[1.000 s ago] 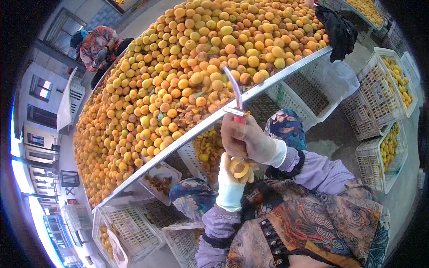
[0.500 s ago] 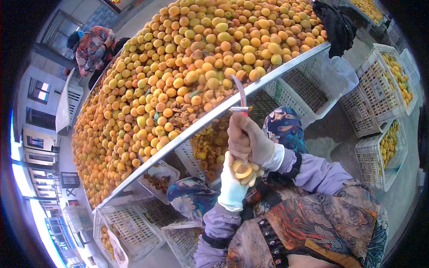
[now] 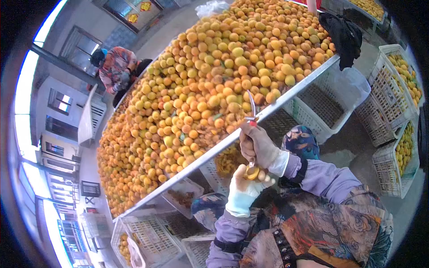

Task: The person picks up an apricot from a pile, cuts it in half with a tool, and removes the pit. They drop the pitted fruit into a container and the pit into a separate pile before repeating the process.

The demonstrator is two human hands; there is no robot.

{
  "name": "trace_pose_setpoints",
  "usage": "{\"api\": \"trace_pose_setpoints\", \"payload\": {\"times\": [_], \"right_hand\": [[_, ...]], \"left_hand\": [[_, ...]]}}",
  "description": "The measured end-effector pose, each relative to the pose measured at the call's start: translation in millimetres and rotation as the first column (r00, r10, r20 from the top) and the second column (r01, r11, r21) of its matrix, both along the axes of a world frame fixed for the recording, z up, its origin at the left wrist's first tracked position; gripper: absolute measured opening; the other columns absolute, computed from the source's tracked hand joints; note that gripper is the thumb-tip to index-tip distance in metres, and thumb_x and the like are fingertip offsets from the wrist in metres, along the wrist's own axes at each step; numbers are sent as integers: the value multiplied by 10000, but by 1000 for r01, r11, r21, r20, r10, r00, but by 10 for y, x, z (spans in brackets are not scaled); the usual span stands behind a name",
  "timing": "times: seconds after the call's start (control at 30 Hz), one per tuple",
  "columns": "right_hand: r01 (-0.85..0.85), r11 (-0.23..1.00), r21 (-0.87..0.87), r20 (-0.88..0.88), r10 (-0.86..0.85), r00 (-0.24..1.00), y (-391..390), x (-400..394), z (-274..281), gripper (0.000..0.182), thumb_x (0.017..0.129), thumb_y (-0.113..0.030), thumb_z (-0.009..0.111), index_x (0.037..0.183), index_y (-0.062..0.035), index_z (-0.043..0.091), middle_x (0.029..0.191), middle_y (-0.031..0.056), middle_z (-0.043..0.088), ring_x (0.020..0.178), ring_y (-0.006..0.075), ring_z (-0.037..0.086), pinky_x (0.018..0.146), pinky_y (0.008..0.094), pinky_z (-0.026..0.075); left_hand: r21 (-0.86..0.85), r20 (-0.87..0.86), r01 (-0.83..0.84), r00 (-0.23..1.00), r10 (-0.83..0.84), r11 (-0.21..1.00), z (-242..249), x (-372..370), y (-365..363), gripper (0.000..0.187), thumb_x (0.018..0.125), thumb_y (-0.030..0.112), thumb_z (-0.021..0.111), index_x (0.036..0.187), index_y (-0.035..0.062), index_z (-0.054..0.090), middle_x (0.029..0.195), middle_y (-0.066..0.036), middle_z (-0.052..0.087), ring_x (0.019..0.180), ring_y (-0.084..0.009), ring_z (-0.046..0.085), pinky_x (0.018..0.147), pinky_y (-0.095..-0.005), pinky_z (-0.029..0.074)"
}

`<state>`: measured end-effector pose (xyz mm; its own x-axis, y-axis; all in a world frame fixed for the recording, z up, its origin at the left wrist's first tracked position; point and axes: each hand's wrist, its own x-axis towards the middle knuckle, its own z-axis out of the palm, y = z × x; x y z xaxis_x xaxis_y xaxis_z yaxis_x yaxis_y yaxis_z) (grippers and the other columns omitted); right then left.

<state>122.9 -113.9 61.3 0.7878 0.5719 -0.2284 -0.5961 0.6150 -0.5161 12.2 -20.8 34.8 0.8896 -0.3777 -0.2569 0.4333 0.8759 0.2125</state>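
Observation:
My right hand (image 3: 261, 147), in a pale glove, is wrapped round the red handle of a knife (image 3: 252, 105). Its thin curved blade points up and away, over the metal edge of the heaped table. Just below, my left hand (image 3: 245, 190) in a white glove grips a cut apricot (image 3: 252, 173) between thumb and fingers, its hollow facing up. The lower end of the knife handle shows right at the fruit. Beyond the blade lies a big heap of apricots (image 3: 196, 102), with some cut pieces near the edge.
White plastic crates (image 3: 321, 120) stand under and around the table, and stacked crates of apricots (image 3: 386, 107) at the right. Black cloth (image 3: 342, 38) hangs over the table's corner. A person (image 3: 117, 71) sits across the heap, beside a tilted white crate (image 3: 92, 117).
The view has swung, so everything sits lower and further right. My left hand has tilted the cut apricot, and my right hand's knife handle end now shows close to it.

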Motion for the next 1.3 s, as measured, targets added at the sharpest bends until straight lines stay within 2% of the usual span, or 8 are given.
{"api": "trace_pose_setpoints", "payload": {"times": [0.2,0.37,0.53,0.7,0.93,1.1,1.17,1.3], "right_hand": [[252,965,69,107,-258,960,80,460,216,335,937,-382,456,720,-129,434,459,-34,275,348,104,284,333,262,247],[300,947,118,55,-308,950,-107,659,-69,300,876,-360,584,732,-125,466,454,-27,363,320,122,355,306,264,273],[339,939,61,-44,-337,941,-234,716,-272,321,879,-364,583,737,-98,474,461,-11,379,319,137,351,311,274,293],[338,940,46,21,-339,940,-289,707,-234,319,887,-360,571,748,-85,488,473,-15,372,321,130,343,319,274,292],[251,967,50,-9,-251,968,-355,698,-243,329,889,-367,564,749,-77,495,469,-20,354,327,123,345,330,264,297],[252,967,21,49,-253,966,-417,654,-219,321,888,-366,562,770,-74,499,466,-12,364,329,120,346,331,266,305],[208,978,4,63,-208,976,-446,646,-214,321,890,-364,560,777,-70,499,468,-8,373,332,117,351,331,266,308],[10,982,-186,110,11,994,-472,607,-80,320,895,-367,556,813,-65,487,471,-1,395,334,111,356,335,256,313]], "left_hand": [[437,134,-197,979,154,878,174,395,401,259,923,223,477,1061,8,523,846,-83,532,804,-233,569,827,-441,487],[716,310,-417,908,281,559,121,814,758,207,923,221,481,982,24,503,802,-49,506,660,-171,560,669,-381,533],[918,263,-358,872,412,171,62,1197,947,214,906,219,509,965,14,498,743,-56,535,520,-152,538,510,-316,519],[955,242,-292,864,440,47,-28,1411,1054,276,887,221,555,1027,-9,496,742,-71,557,474,-130,528,427,-258,485],[879,393,-277,882,261,-389,39,1487,1326,289,913,335,498,853,59,556,666,-14,501,507,-103,480,444,-238,472],[941,330,-269,861,387,-203,180,1139,1082,274,895,322,526,833,59,568,682,-26,516,507,-103,486,452,-247,460],[778,335,-264,942,21,-571,92,900,981,223,848,251,589,872,29,597,780,-122,596,692,-229,577,675,-347,472],[601,218,-273,960,-174,-752,233,782,813,236,792,250,652,926,60,614,869,-137,612,793,-263,608,717,-347,483]]}}
